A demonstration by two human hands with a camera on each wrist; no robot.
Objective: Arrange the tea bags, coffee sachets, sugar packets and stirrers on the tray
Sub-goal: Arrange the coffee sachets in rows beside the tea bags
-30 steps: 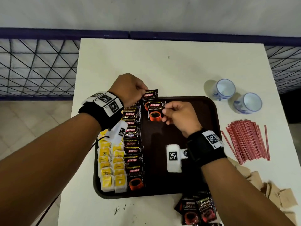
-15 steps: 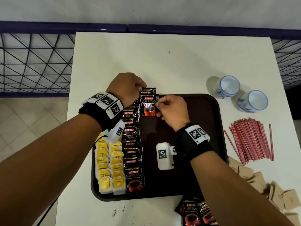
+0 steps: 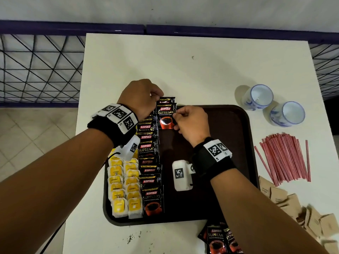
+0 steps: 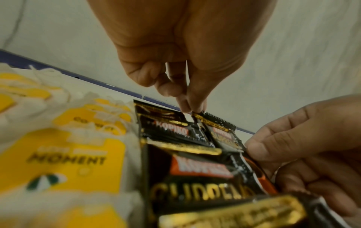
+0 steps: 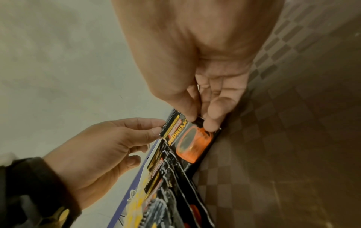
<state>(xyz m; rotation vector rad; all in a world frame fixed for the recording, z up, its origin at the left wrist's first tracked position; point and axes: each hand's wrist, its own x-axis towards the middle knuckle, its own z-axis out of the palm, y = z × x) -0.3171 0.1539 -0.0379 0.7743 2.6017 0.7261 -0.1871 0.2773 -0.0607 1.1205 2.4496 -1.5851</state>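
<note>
On the dark brown tray (image 3: 236, 136), two columns of yellow tea bags (image 3: 124, 187) fill the left side, and beside them runs a column of overlapping black Kopiko coffee sachets (image 3: 149, 158). At the tray's far edge a second column starts with a coffee sachet (image 3: 166, 114) (image 5: 187, 138) laid over another. My right hand (image 3: 190, 123) pinches that sachet's right edge. My left hand (image 3: 141, 98) pinches a sachet's top-left corner (image 4: 197, 114) at the start of that column. Red stirrers (image 3: 284, 158) and brown sugar packets (image 3: 293, 204) lie on the table to the right of the tray.
Two blue-and-white cups (image 3: 258, 97) (image 3: 287, 113) stand at the far right of the white table (image 3: 183, 70). Loose coffee sachets (image 3: 220, 237) lie off the tray's near right corner. A dark railing with netting (image 3: 40, 66) borders the table's left and far sides.
My right hand has carried the sachet left and away from me, laying it onto the far sachet that my left hand keeps pinched. The left hand has stayed in place.
</note>
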